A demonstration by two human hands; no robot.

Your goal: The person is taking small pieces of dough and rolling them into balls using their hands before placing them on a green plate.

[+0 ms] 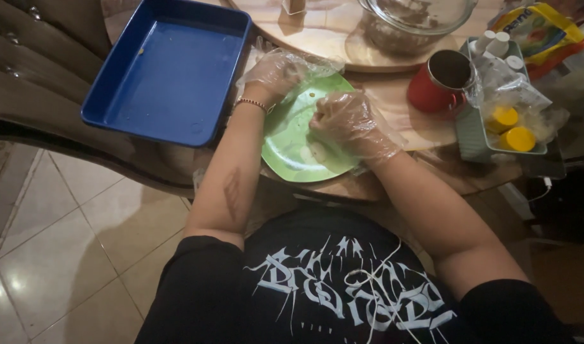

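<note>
Wooden table (394, 95) with plate (292, 143), tray (168, 70)

glossy green plastic plate (292, 137), glossy blue plastic tray (168, 70).

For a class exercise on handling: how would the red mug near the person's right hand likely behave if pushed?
The red mug looks rigid, probably metal, so it likely slides rather than flexes. Upright and fairly squat, it seems unlikely to tip.
</note>
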